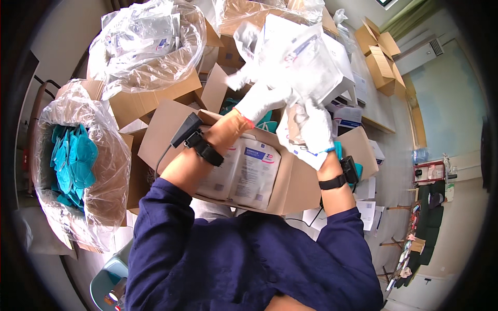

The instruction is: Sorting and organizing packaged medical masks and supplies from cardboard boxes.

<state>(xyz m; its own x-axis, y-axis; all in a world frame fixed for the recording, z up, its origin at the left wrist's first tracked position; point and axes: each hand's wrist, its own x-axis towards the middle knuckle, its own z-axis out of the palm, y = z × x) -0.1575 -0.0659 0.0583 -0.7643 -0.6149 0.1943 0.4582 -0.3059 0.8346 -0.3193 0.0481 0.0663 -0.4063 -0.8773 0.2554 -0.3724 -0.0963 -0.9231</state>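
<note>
Navy sleeves (163, 217) stretch forward, gloved right hand (315, 127) clamped on a white packet (298, 147), left hand (263, 101) beside it, grip unclear

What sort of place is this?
Probably a packing or storage room: an open cardboard box holds white packets, a clear plastic liner surrounds a heap of teal pieces, and more cardboard boxes sit at the upper right.

Pale floor (390, 155), brightly lit — beige wall (465, 220) at right, green curtain (415, 18) upper right.
</note>
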